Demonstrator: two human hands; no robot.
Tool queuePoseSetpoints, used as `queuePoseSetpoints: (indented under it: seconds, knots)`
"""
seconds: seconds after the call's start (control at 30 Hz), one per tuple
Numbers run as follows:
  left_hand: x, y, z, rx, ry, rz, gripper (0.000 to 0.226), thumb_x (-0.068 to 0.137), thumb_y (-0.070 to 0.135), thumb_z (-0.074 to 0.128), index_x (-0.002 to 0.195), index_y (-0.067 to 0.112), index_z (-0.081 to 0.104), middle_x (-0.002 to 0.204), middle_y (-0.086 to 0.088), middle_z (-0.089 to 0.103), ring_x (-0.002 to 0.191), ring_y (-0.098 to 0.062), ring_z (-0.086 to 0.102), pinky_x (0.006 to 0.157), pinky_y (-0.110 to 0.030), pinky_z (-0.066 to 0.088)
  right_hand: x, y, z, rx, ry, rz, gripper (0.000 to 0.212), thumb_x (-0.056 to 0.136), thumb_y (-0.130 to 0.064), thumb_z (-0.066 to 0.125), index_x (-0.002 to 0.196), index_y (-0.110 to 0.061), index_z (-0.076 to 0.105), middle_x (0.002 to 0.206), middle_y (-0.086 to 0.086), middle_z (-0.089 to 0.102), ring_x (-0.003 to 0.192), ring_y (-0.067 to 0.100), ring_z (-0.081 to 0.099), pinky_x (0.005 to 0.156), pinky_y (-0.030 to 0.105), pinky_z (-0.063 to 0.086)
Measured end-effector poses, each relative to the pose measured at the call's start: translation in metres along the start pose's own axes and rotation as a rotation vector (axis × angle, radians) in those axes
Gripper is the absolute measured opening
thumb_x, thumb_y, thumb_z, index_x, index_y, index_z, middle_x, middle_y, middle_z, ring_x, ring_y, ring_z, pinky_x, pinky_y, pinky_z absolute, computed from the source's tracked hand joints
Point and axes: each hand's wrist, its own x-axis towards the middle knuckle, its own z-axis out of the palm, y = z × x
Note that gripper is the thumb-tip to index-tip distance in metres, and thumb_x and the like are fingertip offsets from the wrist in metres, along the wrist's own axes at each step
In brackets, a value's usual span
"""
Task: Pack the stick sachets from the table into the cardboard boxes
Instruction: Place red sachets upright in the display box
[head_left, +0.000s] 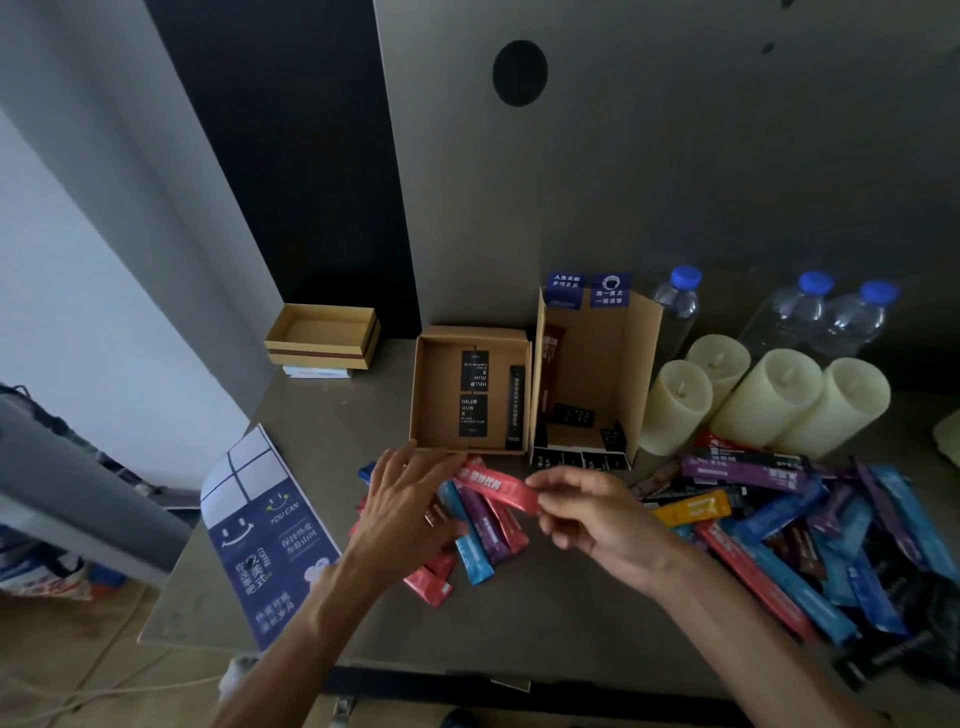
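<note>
My right hand (592, 512) pinches one end of a red stick sachet (496, 487), held just above the table in front of the boxes. My left hand (402, 499) lies flat with straight fingers on a small fan of red, blue and purple sachets (480, 540). A large loose pile of sachets (810, 525) spreads over the right of the table. An open square cardboard box (434, 395) behind my hands holds a few black packets and a black stick. Beside it stands a taller open cardboard box (641, 358) with a brown sachet and black packets inside.
Several cream pillar candles (763, 400) and three water bottles (789, 312) stand behind the pile. A blue printed sheet (265, 535) overhangs the table's left front edge. A small yellow box (322, 335) sits at the back left by the wall.
</note>
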Motion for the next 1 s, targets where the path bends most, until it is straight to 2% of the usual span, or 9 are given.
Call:
queuePoseSetpoints:
  seconds: [0.1, 0.17, 0.23, 0.3, 0.4, 0.53, 0.67, 0.8, 1.0]
  knots:
    - [-0.006, 0.015, 0.002, -0.094, 0.216, -0.005, 0.058, 0.082, 0.039, 0.075, 0.136, 0.035, 0.054, 0.137, 0.007, 0.056, 0.134, -0.021, 0.041, 0.110, -0.052, 0.036, -0.006, -0.022, -0.005, 0.140, -0.042, 0.038, 0.022, 0.094, 0.009, 0.055, 0.108, 0.000, 0.068, 0.081, 0.014, 0.064, 0.065, 0.017, 0.062, 0.049, 0.022, 0.047]
    - [-0.007, 0.030, -0.003, -0.188, 0.358, 0.032, 0.034, 0.087, 0.029, 0.070, 0.121, 0.030, 0.066, 0.118, 0.012, 0.064, 0.114, -0.008, 0.053, 0.096, -0.042, 0.048, -0.010, -0.035, -0.007, 0.187, -0.065, 0.023, 0.020, 0.093, 0.005, 0.055, 0.106, 0.000, 0.070, 0.081, 0.015, 0.064, 0.064, 0.017, 0.062, 0.048, 0.022, 0.047]
    - [-0.008, 0.048, -0.016, -0.343, 0.323, -0.006, 0.018, 0.091, 0.026, 0.065, 0.108, 0.028, 0.070, 0.100, 0.023, 0.062, 0.093, 0.007, 0.055, 0.084, -0.025, 0.050, -0.016, -0.048, -0.007, 0.176, -0.087, -0.062, 0.021, 0.091, -0.010, 0.058, 0.105, -0.001, 0.072, 0.081, 0.012, 0.064, 0.065, 0.017, 0.061, 0.049, 0.023, 0.044]
    - [-0.008, 0.065, -0.026, -0.568, 0.150, -0.072, 0.010, 0.095, 0.027, 0.061, 0.101, 0.028, 0.068, 0.089, 0.019, 0.065, 0.081, 0.003, 0.063, 0.070, -0.019, 0.051, -0.019, -0.062, -0.007, -0.032, -0.048, -0.198, 0.027, 0.091, -0.025, 0.062, 0.104, -0.005, 0.073, 0.085, 0.010, 0.063, 0.069, 0.016, 0.059, 0.054, 0.025, 0.041]
    - [-0.009, 0.088, -0.035, -0.829, -0.012, -0.082, 0.014, 0.098, 0.026, 0.058, 0.093, 0.020, 0.070, 0.085, 0.003, 0.070, 0.081, -0.009, 0.068, 0.071, -0.025, 0.056, -0.015, -0.075, -0.009, -0.399, 0.058, -0.349, 0.020, 0.093, -0.028, 0.068, 0.103, -0.011, 0.074, 0.092, 0.009, 0.071, 0.073, 0.014, 0.062, 0.056, 0.021, 0.043]
    - [-0.012, 0.105, -0.035, -1.055, -0.068, -0.096, 0.022, 0.095, 0.031, 0.059, 0.091, 0.013, 0.071, 0.084, -0.002, 0.072, 0.083, -0.021, 0.069, 0.075, -0.033, 0.057, 0.000, -0.087, -0.017, -0.312, 0.101, -0.297, 0.007, 0.094, -0.013, 0.069, 0.095, -0.009, 0.075, 0.077, 0.000, 0.072, 0.061, 0.011, 0.061, 0.048, 0.015, 0.045]
    - [-0.011, 0.112, -0.027, -1.027, -0.025, -0.142, 0.033, 0.086, 0.045, 0.055, 0.087, 0.015, 0.068, 0.079, 0.005, 0.070, 0.074, -0.015, 0.068, 0.069, -0.030, 0.056, 0.008, -0.085, -0.027, -0.333, 0.109, -0.269, 0.012, 0.095, -0.015, 0.069, 0.098, -0.006, 0.076, 0.081, 0.005, 0.073, 0.064, 0.012, 0.064, 0.043, 0.017, 0.041]
    - [-0.008, 0.119, -0.026, -1.006, 0.070, -0.170, 0.036, 0.086, 0.047, 0.053, 0.077, 0.014, 0.065, 0.070, 0.008, 0.068, 0.060, -0.009, 0.063, 0.056, -0.016, 0.050, 0.010, -0.089, -0.033, -0.279, 0.184, -0.266, 0.017, 0.096, -0.016, 0.066, 0.099, -0.002, 0.075, 0.087, 0.014, 0.074, 0.066, 0.014, 0.066, 0.045, 0.020, 0.042]
    - [-0.001, 0.124, -0.025, -1.083, 0.143, -0.130, 0.031, 0.097, 0.039, 0.054, 0.083, 0.015, 0.069, 0.080, -0.004, 0.069, 0.079, -0.028, 0.063, 0.067, -0.033, 0.051, 0.010, -0.106, -0.045, -0.342, 0.215, -0.289, 0.010, 0.096, -0.009, 0.066, 0.100, -0.001, 0.071, 0.086, 0.013, 0.074, 0.064, 0.015, 0.066, 0.042, 0.019, 0.039]
